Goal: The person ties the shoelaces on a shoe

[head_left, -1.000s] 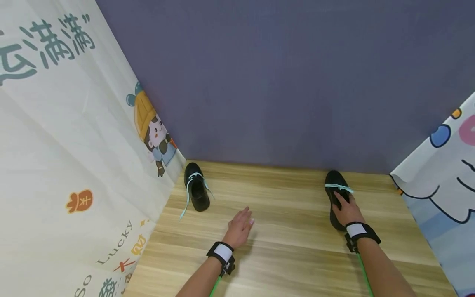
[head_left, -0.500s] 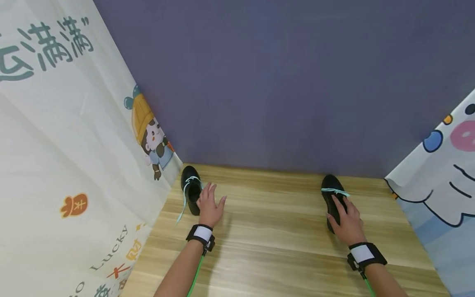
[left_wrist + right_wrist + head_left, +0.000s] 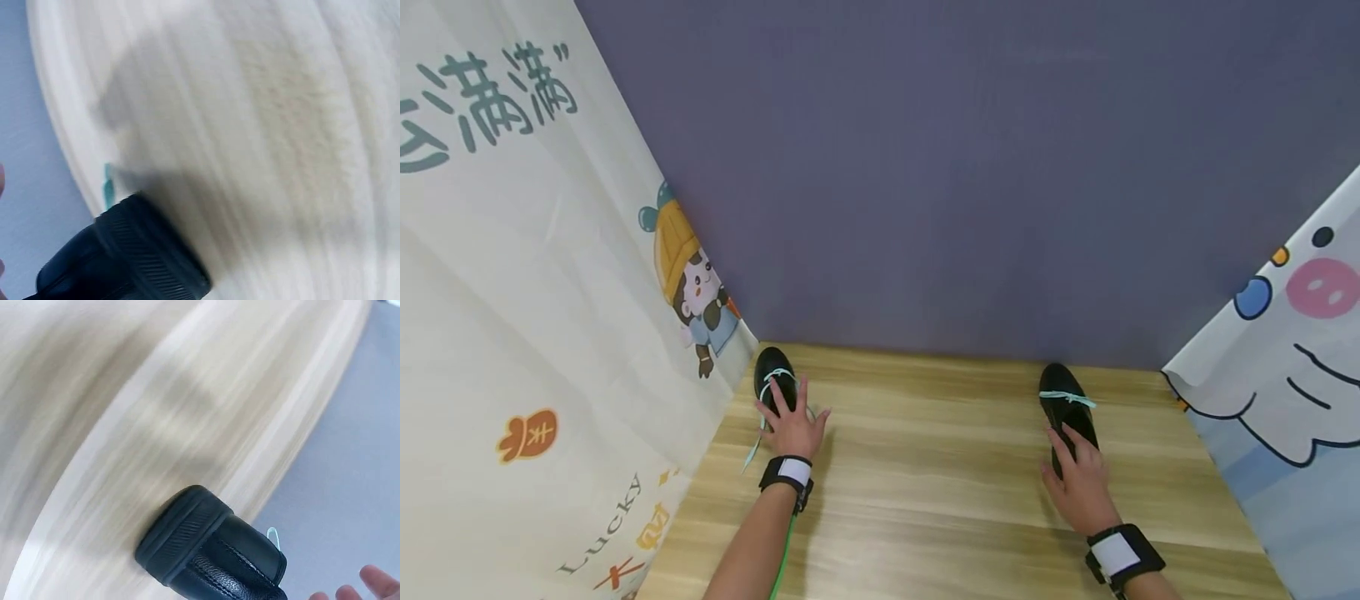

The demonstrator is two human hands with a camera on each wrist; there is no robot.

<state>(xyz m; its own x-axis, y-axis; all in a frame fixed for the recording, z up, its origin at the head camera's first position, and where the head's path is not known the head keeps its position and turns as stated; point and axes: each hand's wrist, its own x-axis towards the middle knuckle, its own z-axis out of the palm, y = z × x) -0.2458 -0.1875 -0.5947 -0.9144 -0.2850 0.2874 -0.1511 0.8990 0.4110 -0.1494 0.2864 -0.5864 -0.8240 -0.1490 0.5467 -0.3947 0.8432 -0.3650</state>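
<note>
Two black shoes with teal laces stand on a wooden table. The left shoe is at the far left corner, its heel blurred in the left wrist view. My left hand lies over its rear half with fingers spread. The right shoe stands at the far right, its heel showing in the right wrist view. My right hand rests on that heel end, fingers stretched forward and thumb out to the left.
A printed cartoon curtain hangs along the table's left side, right beside the left shoe. Another curtain hangs on the right. A purple wall closes the back. Bare wood lies between the two shoes.
My left hand has travelled from the middle of the table to the left shoe and settled on it. My right hand has slid back along the right shoe toward its heel.
</note>
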